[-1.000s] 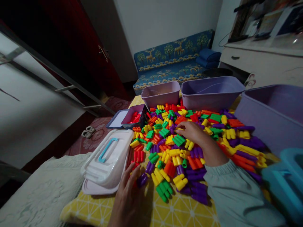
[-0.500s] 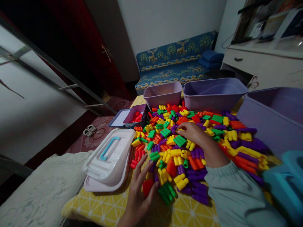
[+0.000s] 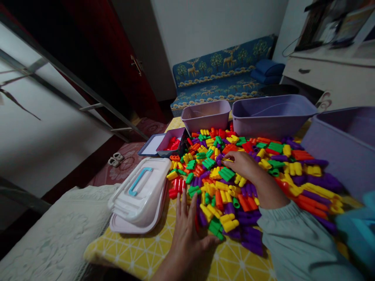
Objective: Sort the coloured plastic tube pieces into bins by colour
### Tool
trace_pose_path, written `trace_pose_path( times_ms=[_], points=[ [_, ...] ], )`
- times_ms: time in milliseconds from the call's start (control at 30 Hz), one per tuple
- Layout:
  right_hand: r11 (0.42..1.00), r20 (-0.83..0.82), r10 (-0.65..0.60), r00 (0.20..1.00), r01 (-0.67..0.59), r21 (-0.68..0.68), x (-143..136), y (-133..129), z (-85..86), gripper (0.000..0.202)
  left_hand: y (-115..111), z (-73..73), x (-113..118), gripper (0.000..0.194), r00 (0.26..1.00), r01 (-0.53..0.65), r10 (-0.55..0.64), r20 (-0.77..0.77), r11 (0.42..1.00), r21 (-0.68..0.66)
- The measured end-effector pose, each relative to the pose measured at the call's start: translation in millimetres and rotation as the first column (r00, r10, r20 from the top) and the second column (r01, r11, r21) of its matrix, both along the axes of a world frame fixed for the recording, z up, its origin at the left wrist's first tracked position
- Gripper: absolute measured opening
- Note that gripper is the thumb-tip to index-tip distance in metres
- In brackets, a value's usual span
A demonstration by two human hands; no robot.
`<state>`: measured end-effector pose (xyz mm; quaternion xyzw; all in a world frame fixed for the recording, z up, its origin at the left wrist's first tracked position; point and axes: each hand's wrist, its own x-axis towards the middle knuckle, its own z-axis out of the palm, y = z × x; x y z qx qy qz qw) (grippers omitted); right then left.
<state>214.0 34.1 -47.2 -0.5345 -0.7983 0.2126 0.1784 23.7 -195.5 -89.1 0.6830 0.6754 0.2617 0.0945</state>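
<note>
Yellow tablecloth (image 3: 140, 249) under heaped blocks (image 3: 227, 174): left hand (image 3: 187, 236) splayed open at their near edge, right hand (image 3: 242, 164) reaching mid-heap, grip unclear. Apparent step: handling blocks; lifting left-handed would call for closing that hand.

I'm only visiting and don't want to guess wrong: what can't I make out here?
All in the head view:
What lies beneath the left hand: hidden by the hand.
Exactly what the right hand touches: its own fingers cover the spot.
The rightmost purple bin: cut off by the right edge.
The teal container: cut off by the right edge, blurred.
</note>
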Motion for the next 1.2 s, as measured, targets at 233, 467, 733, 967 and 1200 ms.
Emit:
trace_pose_path(
  times_ms=[233, 467, 733, 967, 1200],
  points=[
    [1.000, 0.004, -0.029, 1.000, 0.029, 0.003, -2.9, -4.3, 3.6, 0.021, 61.9, 5.5, 19.2, 0.091, 0.968, 0.059, -0.062, 0.245, 0.998, 0.018],
    [1.000, 0.000, -0.016, 1.000, 0.016, 0.017, -2.3, -3.3, 2.7, 0.019, 106.3, 59.1, 16.5, 0.072, 0.861, 0.300, -0.314, 0.401, 0.949, 0.099],
    [0.998, 0.033, -0.023, 0.999, 0.021, 0.060, -1.3, 1.3, -4.8, 0.019, 106.7, 33.5, -57.4, 0.048, 0.974, -0.221, 0.196, 0.111, 0.921, 0.321],
    [0.998, 0.032, -0.017, 0.999, 0.015, 0.057, -1.5, 1.5, -6.0, 0.019, 102.9, 6.1, -32.2, 0.047, 0.995, -0.097, 0.092, 0.035, 0.980, 0.175],
    [0.999, 0.015, -0.007, 1.000, 0.007, 0.051, -1.6, 0.3, -5.4, 0.018, 79.1, 41.5, -24.3, 0.033, 0.973, -0.063, -0.024, 0.230, 0.929, 0.365]
  ],
)
